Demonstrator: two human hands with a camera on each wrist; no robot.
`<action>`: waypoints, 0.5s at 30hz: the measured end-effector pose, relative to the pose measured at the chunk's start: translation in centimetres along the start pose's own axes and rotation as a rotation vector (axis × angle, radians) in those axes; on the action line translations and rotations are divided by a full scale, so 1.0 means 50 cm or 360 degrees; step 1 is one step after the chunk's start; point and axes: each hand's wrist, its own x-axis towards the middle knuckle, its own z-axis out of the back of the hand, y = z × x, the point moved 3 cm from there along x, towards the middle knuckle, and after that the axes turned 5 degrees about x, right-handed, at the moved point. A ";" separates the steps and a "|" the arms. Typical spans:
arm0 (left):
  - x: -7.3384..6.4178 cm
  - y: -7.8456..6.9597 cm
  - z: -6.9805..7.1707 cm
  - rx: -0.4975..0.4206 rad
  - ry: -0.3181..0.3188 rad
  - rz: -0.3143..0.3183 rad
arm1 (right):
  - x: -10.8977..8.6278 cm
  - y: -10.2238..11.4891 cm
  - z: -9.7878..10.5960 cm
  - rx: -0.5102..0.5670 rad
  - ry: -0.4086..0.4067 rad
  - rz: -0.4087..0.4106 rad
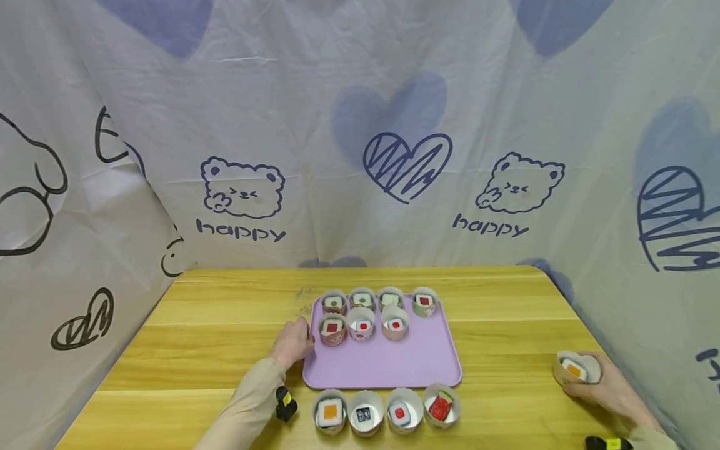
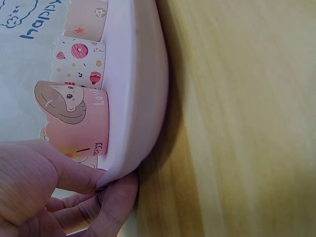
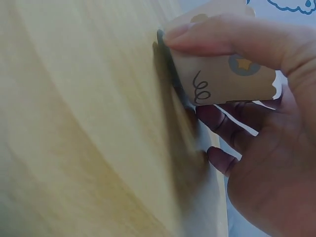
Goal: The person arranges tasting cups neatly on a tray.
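Note:
My left hand (image 1: 292, 344) pinches the left rim of a lilac tray (image 1: 394, 369) between thumb and fingers, as the left wrist view (image 2: 74, 192) shows up close. On the tray stand several paper baking cups in two rows, each with a small square white piece inside; one is a pink cup (image 2: 81, 118) near the thumb. At the table's right side, my right hand (image 1: 604, 387) grips a beige paper cup (image 3: 217, 74) holding a white piece with an orange top (image 1: 574, 369). Its base is close to the tabletop; whether it touches I cannot tell.
In front of the tray, a row of paper cups includes an orange-topped one (image 1: 330, 412), a black-topped one (image 1: 365, 414), a red-dotted one (image 1: 402, 411) and a red-and-green one (image 1: 441, 406). A printed curtain (image 1: 337, 237) hangs behind the wooden table (image 1: 197, 331).

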 end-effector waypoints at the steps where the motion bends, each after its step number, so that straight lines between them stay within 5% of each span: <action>1: -0.001 -0.001 0.001 0.0008 -0.0010 -0.0009 | 0.000 -0.001 -0.001 0.0003 0.0006 -0.0017; 15: -0.005 -0.004 0.006 0.0041 -0.0057 -0.0037 | -0.010 -0.011 0.000 0.0143 -0.0083 -0.0170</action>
